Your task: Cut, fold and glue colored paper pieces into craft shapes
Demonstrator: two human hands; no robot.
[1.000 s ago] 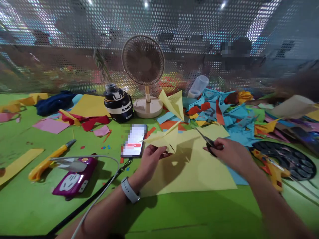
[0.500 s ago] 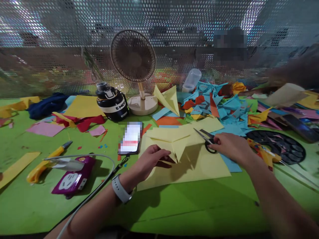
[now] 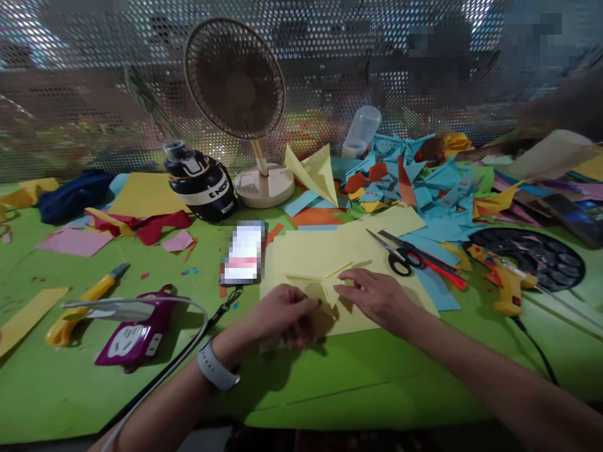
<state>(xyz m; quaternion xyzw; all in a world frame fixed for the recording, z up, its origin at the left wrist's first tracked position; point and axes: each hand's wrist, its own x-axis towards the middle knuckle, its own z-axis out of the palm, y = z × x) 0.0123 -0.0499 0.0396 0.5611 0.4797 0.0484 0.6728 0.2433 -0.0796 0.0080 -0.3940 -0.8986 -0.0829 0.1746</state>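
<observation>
A folded piece of pale yellow paper stands a little above the flat yellow sheets, its creased wings spread. My left hand, with a white watch band on the wrist, pinches it at its lower left. The thumb and forefinger of my right hand are at its right wing, curled around the edge; their exact contact is hard to see. Black-handled scissors lie with blades parted on the sheets, to the right of my right hand. A red utility knife lies beside them.
A phone lies left of the sheets. Behind stand a fan and a black bottle. Blue paper pieces are heaped at back right. A glue gun, black palette, purple device and yellow cutter flank my arms.
My right hand has let go of the scissors, leaving them on the sheets, and moved left to the folded paper. My left hand still holds the paper. The view has shifted slightly.
</observation>
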